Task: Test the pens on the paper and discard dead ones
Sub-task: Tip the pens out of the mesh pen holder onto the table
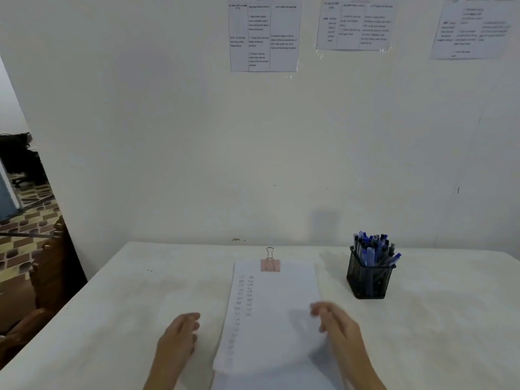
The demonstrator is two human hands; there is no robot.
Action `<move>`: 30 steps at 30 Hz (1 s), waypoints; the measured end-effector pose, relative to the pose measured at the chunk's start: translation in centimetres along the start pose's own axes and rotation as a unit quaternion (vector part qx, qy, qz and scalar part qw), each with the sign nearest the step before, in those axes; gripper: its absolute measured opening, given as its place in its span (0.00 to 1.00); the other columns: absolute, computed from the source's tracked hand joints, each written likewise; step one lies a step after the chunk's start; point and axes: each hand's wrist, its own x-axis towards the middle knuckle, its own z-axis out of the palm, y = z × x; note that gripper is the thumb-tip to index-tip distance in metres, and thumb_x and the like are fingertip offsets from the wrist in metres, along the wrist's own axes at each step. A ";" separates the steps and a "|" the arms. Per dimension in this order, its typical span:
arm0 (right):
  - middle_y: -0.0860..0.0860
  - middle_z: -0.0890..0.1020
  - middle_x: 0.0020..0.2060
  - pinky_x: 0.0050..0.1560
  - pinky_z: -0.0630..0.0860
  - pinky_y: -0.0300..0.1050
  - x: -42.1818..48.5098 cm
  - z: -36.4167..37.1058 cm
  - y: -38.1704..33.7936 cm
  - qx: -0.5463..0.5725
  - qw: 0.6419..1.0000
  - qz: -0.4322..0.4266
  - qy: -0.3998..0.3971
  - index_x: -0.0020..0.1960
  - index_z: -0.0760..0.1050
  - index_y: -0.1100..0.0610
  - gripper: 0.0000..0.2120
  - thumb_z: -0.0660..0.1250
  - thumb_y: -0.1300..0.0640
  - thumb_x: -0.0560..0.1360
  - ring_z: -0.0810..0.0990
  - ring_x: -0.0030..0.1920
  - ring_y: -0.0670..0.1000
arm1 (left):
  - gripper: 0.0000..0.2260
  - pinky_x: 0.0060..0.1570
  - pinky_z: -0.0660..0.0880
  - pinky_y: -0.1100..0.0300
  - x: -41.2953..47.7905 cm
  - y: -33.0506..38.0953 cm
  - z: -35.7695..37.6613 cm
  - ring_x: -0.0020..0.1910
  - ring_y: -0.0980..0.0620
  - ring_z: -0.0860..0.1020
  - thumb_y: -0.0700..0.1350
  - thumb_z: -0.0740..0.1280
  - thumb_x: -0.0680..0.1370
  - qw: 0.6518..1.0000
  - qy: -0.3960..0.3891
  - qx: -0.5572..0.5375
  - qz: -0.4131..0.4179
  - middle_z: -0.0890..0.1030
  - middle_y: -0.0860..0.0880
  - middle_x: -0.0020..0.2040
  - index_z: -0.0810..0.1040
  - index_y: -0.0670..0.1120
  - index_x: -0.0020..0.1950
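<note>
A black wire-mesh holder (370,280), square in section, stands upright on the far right part of the table (112,319), packed with pens (371,249). They are slim plastic sticks with blue and dark caps, most upright, a few leaning out to the right over the rim. The paper (281,305), a white sheaf, lies flat in the middle of the table, well apart from the holder and to its left. A pink binder clip (270,264) with wire loops is clamped on its far edge, and two columns of small pen marks run down its left side. The left hand (180,336) sits just beside the paper's left edge with its fingers loosely bent, holding nothing. The right hand (337,327) is over the paper's right edge with its fingers fairly straight and apart, also holding nothing. Both hands are blurred, so contact with the sheet cannot be told. Neither hand is near the pens. The table is covered in a pale, faintly mottled cloth, and printed sheets (264,38) are taped on the plain wall behind.
</note>
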 end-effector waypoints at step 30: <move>0.60 0.73 0.62 0.53 0.70 0.44 10.4 -5.3 4.2 -0.007 0.941 0.108 0.322 0.67 0.62 0.64 0.37 0.77 0.64 0.64 0.73 0.62 0.59 | 0.44 0.71 0.40 0.44 2.8 -1.8 3.5 0.75 0.52 0.40 0.60 0.25 0.58 0.783 -0.160 0.571 0.189 0.39 0.55 0.76 0.37 0.50 0.75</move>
